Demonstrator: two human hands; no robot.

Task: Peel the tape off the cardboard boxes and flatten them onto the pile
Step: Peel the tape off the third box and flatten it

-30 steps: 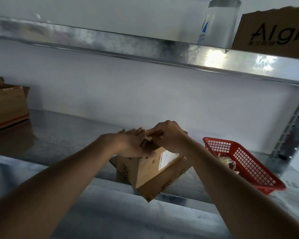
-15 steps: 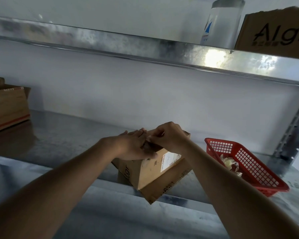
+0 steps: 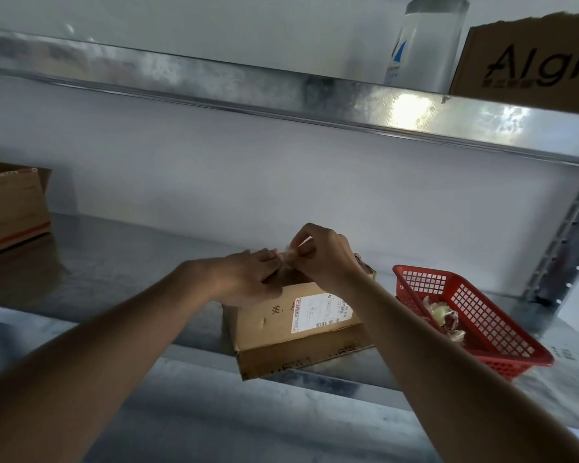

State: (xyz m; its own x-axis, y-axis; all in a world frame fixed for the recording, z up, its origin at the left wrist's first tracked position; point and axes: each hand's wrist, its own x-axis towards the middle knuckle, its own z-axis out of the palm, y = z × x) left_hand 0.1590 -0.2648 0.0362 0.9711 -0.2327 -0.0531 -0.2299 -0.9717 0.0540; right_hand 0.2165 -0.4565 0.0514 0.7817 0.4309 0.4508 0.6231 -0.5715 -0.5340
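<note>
A small brown cardboard box (image 3: 281, 315) with a white shipping label stands on a flattened sheet of cardboard (image 3: 301, 359) at the front of the metal shelf. My left hand (image 3: 244, 275) rests on the box's top left edge and holds it down. My right hand (image 3: 321, 255) is just above the box top, its fingers pinching a strip of clear tape (image 3: 290, 253) that lifts off the box. The box's top face is mostly hidden behind both hands.
A red plastic basket (image 3: 475, 315) holding crumpled tape scraps sits right of the box. Another brown box (image 3: 10, 208) stands at the far left of the metal shelf (image 3: 121, 272). On the upper shelf are a clear cylinder (image 3: 425, 41) and a printed cardboard box (image 3: 528, 58).
The box has turned so its labelled side faces me. My right hand has risen, pulling the tape strip up from the top. My left hand still holds the box.
</note>
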